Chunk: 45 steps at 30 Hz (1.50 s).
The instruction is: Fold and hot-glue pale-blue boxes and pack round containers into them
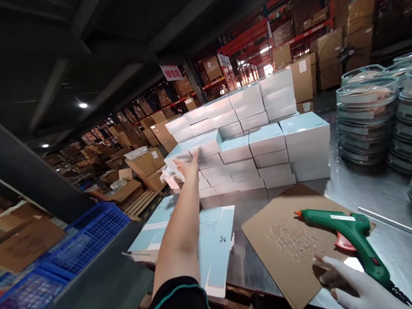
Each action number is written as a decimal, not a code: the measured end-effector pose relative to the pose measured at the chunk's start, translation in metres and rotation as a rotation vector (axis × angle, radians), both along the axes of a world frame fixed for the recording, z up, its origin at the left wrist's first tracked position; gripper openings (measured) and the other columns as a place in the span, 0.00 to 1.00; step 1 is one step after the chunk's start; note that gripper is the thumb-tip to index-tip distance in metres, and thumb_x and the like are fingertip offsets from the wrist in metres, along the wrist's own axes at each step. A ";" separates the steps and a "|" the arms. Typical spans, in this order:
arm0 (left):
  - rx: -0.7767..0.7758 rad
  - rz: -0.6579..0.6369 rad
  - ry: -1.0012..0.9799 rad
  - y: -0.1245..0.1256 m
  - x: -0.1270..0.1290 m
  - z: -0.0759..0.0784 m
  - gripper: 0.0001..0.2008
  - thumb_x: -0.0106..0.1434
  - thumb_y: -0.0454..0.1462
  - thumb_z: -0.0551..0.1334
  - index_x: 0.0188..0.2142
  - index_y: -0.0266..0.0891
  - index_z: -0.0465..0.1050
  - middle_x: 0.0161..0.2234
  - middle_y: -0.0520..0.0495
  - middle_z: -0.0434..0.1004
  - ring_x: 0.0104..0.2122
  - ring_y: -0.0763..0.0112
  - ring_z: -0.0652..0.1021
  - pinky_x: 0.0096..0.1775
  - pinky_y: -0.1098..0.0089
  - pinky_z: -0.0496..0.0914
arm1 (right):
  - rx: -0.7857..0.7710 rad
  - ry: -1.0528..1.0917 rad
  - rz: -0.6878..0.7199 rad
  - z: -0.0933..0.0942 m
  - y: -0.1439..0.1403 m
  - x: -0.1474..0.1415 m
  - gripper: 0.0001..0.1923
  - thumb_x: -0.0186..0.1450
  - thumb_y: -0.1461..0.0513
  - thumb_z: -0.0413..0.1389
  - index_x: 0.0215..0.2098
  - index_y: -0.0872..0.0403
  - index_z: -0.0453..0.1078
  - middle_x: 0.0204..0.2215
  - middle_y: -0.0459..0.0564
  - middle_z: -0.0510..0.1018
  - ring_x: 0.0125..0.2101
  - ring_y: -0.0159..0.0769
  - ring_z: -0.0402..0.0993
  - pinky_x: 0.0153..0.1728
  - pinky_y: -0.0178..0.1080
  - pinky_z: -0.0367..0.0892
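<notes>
1. Nearest, the right hand [360, 289], gloved in white, rests with loose, empty fingers on the cardboard sheet [282, 251] beside the green glue gun [347, 234]; its white label is too small to read.
2. Left hand [189, 167] reaches far, fingers spread against the stacked pale-blue boxes [252, 152], holding nothing.
3. Flat blue cartons [215, 241] overhang the table [398, 249] at its near-left edge; one bears a small unreadable mark.
4. Red characters on the hanging sign [171, 72] are blurred.
5. Lidded trays [368, 114] on the right are cut off.
</notes>
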<state>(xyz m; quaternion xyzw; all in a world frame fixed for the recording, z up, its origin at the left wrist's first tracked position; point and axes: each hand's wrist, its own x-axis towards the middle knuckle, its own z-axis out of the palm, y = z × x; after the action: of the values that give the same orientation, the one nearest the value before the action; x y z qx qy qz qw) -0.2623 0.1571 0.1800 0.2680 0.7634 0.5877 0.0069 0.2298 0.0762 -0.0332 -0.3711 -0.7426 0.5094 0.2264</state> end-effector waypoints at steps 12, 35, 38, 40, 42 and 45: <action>-0.300 0.156 0.303 0.001 -0.037 -0.027 0.56 0.70 0.57 0.63 0.77 0.26 0.31 0.78 0.15 0.35 0.80 0.43 0.41 0.74 0.49 0.51 | -0.182 0.050 -0.040 -0.001 0.010 -0.005 0.37 0.55 0.38 0.66 0.53 0.52 0.82 0.54 0.63 0.85 0.57 0.61 0.82 0.59 0.55 0.77; -0.716 -0.029 0.088 -0.162 -0.045 -0.151 0.16 0.72 0.49 0.67 0.45 0.37 0.77 0.42 0.45 0.82 0.43 0.62 0.83 0.49 0.57 0.77 | -0.366 0.155 -0.066 -0.003 0.003 -0.007 0.40 0.55 0.33 0.66 0.53 0.51 0.79 0.53 0.62 0.84 0.47 0.53 0.85 0.45 0.50 0.83; -0.781 -0.055 0.110 -0.161 -0.044 -0.144 0.22 0.61 0.50 0.76 0.45 0.38 0.76 0.42 0.39 0.84 0.49 0.50 0.83 0.52 0.55 0.76 | -0.301 0.133 -0.059 0.006 0.000 -0.009 0.43 0.51 0.32 0.68 0.51 0.53 0.80 0.54 0.64 0.84 0.49 0.56 0.84 0.47 0.53 0.83; -0.855 -0.086 0.080 -0.162 -0.038 -0.150 0.26 0.52 0.49 0.81 0.43 0.38 0.77 0.42 0.37 0.85 0.50 0.45 0.83 0.53 0.53 0.76 | -0.299 0.124 -0.077 0.009 -0.003 -0.011 0.43 0.50 0.32 0.68 0.51 0.52 0.79 0.54 0.64 0.84 0.54 0.58 0.83 0.49 0.53 0.82; -0.924 -0.102 0.033 -0.165 -0.030 -0.163 0.23 0.57 0.49 0.79 0.43 0.37 0.78 0.44 0.39 0.84 0.49 0.49 0.83 0.54 0.51 0.76 | -0.352 0.138 -0.096 0.008 -0.005 -0.011 0.42 0.50 0.33 0.69 0.51 0.51 0.78 0.55 0.63 0.83 0.57 0.59 0.81 0.49 0.52 0.83; -0.971 -0.088 -0.013 -0.169 -0.022 -0.180 0.17 0.70 0.47 0.70 0.51 0.37 0.78 0.51 0.41 0.82 0.51 0.58 0.83 0.56 0.51 0.77 | -0.423 0.160 -0.091 0.002 -0.007 -0.010 0.39 0.54 0.35 0.68 0.54 0.49 0.76 0.57 0.62 0.83 0.59 0.59 0.80 0.49 0.53 0.83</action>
<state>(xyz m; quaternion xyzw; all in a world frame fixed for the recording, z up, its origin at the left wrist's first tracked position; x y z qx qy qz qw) -0.2841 -0.0122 0.0002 0.2625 0.9371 0.1644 0.1607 0.2195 0.0694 -0.0314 -0.4021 -0.5813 0.6708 0.2245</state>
